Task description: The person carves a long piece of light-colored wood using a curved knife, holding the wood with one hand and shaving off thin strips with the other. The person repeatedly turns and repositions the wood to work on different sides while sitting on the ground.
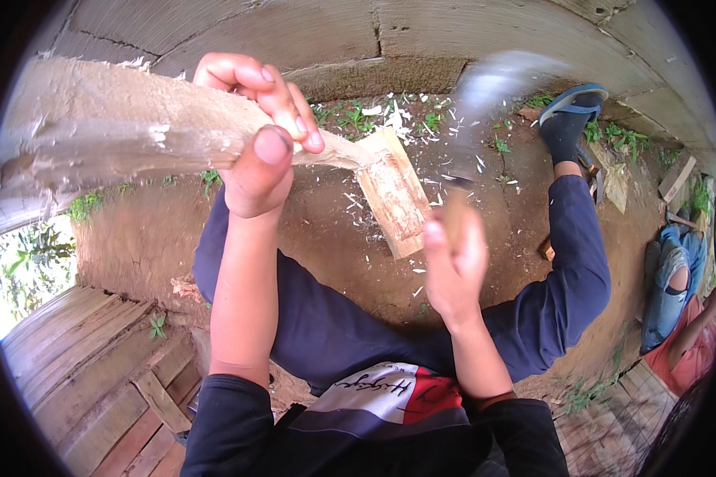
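Note:
My left hand (258, 171) grips a long pale carved piece of wood (143, 119) from below and behind, thumb on the near side. The wood's thick end fills the upper left; its narrow end reaches a flat wooden block (398, 207) on the ground, seemingly resting on it. In my right hand (460, 274) is a machete (456, 215), fingers closed round its wooden handle. Its blade points up and away, smeared by motion, so its exact shape cannot be made out. The blade is right of the block, apart from the carved wood.
Wood shavings (402, 107) litter the dirt around the block. A block wall (318, 40) runs along the far side. My bent legs flank the block, one sandalled foot (573, 107) at far right. Planks (95, 381) lie lower left. Another person (676, 278) sits at the right edge.

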`<action>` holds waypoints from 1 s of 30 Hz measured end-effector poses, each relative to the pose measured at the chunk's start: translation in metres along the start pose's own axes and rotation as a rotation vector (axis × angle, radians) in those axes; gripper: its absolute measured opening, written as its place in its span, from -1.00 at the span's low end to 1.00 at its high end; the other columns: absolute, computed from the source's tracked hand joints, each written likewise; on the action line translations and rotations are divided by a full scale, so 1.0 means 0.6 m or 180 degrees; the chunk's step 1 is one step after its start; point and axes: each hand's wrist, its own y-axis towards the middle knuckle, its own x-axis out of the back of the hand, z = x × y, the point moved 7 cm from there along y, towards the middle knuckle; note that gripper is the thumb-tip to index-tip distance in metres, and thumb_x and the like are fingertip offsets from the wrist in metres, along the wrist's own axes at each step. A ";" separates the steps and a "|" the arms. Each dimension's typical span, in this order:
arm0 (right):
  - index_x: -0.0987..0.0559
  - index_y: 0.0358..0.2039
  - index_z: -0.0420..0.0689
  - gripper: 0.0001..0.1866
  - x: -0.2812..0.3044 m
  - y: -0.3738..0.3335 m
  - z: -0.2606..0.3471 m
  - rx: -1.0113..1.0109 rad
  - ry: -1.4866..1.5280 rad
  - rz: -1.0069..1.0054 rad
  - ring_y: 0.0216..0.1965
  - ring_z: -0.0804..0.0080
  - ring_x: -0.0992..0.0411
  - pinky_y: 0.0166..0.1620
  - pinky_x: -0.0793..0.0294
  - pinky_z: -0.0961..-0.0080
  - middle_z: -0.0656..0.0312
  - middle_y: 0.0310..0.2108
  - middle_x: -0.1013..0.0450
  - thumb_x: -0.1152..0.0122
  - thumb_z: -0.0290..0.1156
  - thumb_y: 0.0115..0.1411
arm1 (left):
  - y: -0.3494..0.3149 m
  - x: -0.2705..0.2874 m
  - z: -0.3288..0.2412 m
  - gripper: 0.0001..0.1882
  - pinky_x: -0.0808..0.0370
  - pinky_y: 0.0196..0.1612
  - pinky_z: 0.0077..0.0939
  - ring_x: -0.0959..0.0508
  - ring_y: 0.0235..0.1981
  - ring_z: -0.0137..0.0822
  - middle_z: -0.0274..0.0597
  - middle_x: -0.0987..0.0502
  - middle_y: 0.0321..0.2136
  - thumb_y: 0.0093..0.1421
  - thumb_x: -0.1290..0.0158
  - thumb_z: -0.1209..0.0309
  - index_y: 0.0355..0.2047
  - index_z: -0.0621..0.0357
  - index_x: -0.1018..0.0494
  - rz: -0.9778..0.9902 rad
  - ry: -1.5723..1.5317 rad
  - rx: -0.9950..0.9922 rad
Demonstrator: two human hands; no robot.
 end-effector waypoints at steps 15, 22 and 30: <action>-0.36 -0.22 -0.25 -0.71 -0.091 -0.025 -0.138 -0.0504 -0.2080 0.1343 -0.50 -0.09 -0.51 -0.44 -0.50 0.07 -0.11 -0.59 -0.48 -0.09 -0.30 0.17 | -0.016 0.003 -0.017 -0.51 -0.36 -0.40 -0.47 -0.48 -0.50 -0.28 -0.16 -0.41 -0.46 0.08 -0.18 0.26 -0.11 0.20 -0.21 0.0080 -0.0213 0.0084; -0.27 0.14 -0.29 -0.46 -0.092 -0.057 -0.093 0.0707 -0.1763 0.0535 -0.55 0.09 -0.51 -0.53 -0.52 0.19 -0.11 -0.38 -0.48 -0.06 -0.42 0.14 | -0.045 -0.017 -0.030 -0.48 -0.32 -0.40 -0.44 -0.48 -0.52 -0.27 -0.14 -0.40 -0.46 0.08 -0.18 0.19 -0.09 0.20 -0.22 0.0070 -0.0008 -0.0091; -0.32 -0.28 -0.19 -0.80 -0.084 -0.058 -0.070 0.0515 -0.1479 0.0764 -0.61 -0.01 -0.50 -0.58 -0.49 0.10 0.00 -0.58 -0.48 0.04 -0.31 0.25 | -0.081 -0.044 -0.050 -0.50 -0.27 -0.40 -0.43 -0.47 -0.54 -0.25 -0.14 -0.39 -0.48 0.09 -0.16 0.19 -0.11 0.22 -0.23 0.0083 0.0303 -0.0123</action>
